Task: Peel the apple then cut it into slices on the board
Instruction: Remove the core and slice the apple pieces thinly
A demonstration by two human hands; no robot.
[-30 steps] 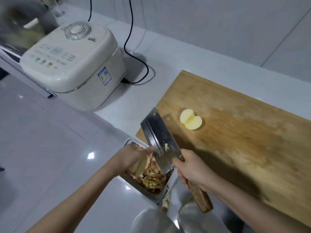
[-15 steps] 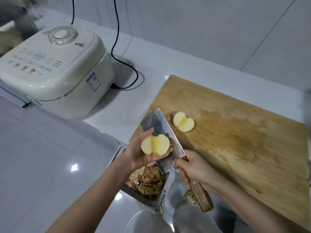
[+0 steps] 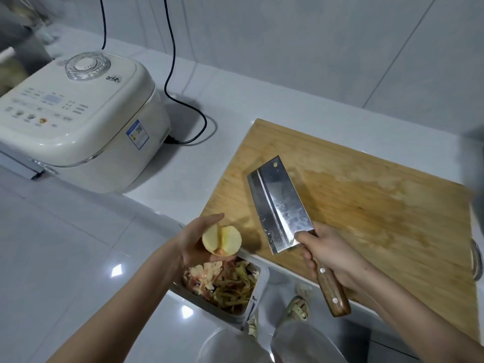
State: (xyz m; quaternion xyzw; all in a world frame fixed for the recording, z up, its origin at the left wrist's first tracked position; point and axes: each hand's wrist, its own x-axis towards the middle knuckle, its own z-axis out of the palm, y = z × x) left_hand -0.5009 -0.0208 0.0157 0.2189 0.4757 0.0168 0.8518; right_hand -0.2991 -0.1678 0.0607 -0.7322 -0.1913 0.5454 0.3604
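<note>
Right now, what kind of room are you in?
Most likely a home kitchen: there's a rice cooker on a white counter, a wooden board, and a cleaver held near a cut apple.

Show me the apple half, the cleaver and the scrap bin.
apple half point(image 3: 222, 241), head view, on its cut face.
cleaver point(image 3: 277, 205), head view, on the flat of the blade.
scrap bin point(image 3: 264, 277), head view, on its right rim.
</note>
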